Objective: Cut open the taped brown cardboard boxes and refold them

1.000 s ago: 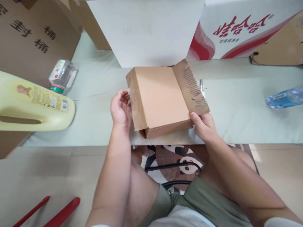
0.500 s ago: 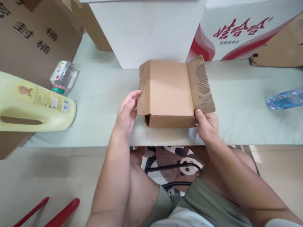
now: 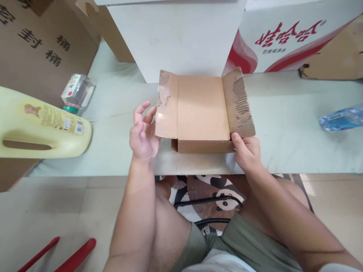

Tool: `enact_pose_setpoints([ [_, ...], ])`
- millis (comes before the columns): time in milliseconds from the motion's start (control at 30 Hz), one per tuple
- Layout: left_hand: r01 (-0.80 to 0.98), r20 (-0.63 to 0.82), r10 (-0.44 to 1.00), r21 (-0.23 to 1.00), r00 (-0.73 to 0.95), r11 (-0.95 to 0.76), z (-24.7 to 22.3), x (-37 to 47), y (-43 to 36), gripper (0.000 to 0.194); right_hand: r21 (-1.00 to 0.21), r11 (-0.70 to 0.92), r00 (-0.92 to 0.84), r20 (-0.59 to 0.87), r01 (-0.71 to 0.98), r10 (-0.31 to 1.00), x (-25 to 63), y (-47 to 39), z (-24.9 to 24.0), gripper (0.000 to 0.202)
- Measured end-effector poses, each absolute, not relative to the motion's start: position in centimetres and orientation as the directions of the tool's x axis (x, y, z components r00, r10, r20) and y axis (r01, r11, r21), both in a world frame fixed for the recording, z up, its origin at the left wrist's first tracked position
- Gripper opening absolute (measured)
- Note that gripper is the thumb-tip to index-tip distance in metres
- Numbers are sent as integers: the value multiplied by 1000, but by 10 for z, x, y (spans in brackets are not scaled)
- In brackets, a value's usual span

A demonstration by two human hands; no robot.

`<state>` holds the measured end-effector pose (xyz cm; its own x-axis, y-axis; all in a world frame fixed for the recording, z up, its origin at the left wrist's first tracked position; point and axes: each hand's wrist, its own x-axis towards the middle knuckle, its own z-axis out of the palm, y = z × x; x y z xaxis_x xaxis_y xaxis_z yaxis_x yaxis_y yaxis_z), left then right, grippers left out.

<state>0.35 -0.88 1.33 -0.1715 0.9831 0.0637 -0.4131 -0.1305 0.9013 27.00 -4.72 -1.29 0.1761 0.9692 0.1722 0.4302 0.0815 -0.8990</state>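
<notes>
A small brown cardboard box (image 3: 202, 107) lies near the front edge of the table, between my two hands. Its left flap (image 3: 167, 105) is spread outward, showing torn patches and a scrawl of writing. The right flap (image 3: 241, 104) also stands out to the side, with ripped, ridged corrugation. My left hand (image 3: 144, 132) is beside the left flap, fingers apart and curved, part of them behind the flap's edge. At the box's front right corner my right hand (image 3: 246, 149) grips the cardboard, thumb on top and the other fingers hidden below.
A pale yellow jug (image 3: 45, 124) and a clear bottle with a green cap (image 3: 78, 92) lie at the left. A blue-labelled bottle (image 3: 342, 118) is on the right. Large boxes, including a white one (image 3: 178, 41), line the back. Red bars (image 3: 75, 255) show lower left.
The left flap has swung outward and down to the left, and my left hand has moved left with its fingers opening. My right hand keeps its grip; the box has shifted slightly left.
</notes>
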Motion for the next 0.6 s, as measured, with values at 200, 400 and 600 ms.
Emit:
enact_pose_setpoints([
  [200, -464, 27, 986, 880, -164, -101, 17, -4, -11, 47, -902, 74, 193, 170, 426, 966, 270, -47, -14, 61],
  [400, -467, -16, 991, 883, -136, -50, 19, -5, -10, 56, -904, 66, 189, 159, 423, 969, 270, -48, -14, 59],
  [600, -478, -128, 989, 866, 79, 150, 10, -1, -8, 67, -901, 73, 196, 171, 429, 966, 269, -48, -15, 60],
])
